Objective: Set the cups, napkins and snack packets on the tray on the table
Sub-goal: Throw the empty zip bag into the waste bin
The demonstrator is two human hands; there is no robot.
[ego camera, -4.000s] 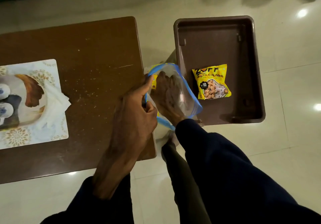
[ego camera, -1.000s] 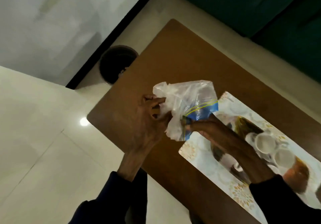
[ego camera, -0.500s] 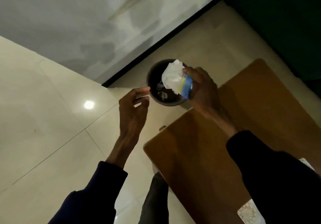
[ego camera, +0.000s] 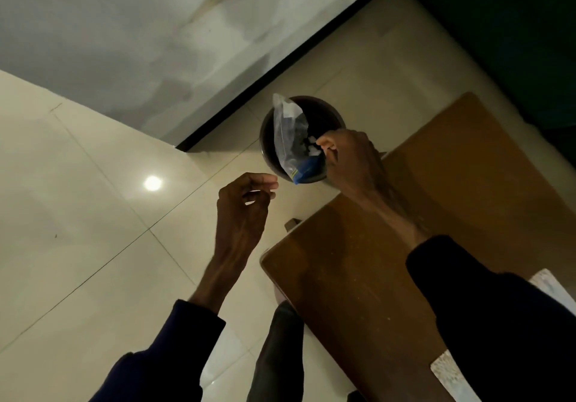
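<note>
A clear plastic zip bag (ego camera: 288, 133) with a blue strip hangs over a dark round bin (ego camera: 330, 115) on the floor. My right hand (ego camera: 352, 158) pinches the bag's lower edge just above the bin's rim. My left hand (ego camera: 246, 211) hovers to the left of the bin over the floor, fingers loosely curled and apart, holding nothing. A white patterned tray (ego camera: 452, 376) shows only as a corner at the bottom right, on the brown wooden table (ego camera: 389, 245). No cups, napkins or snack packets are in view.
The bin stands on pale floor tiles (ego camera: 93, 245) by the table's far corner, close to a grey wall (ego camera: 124, 27) with a black skirting. A dark green surface (ego camera: 514, 27) fills the upper right. My dark-trousered leg (ego camera: 280, 355) is beside the table edge.
The crumpled bag in my right hand has spread out and now hangs flat over the bin. My left hand has dropped slightly away from the bin. Earlier, both hands crumpled the bag over the tray.
</note>
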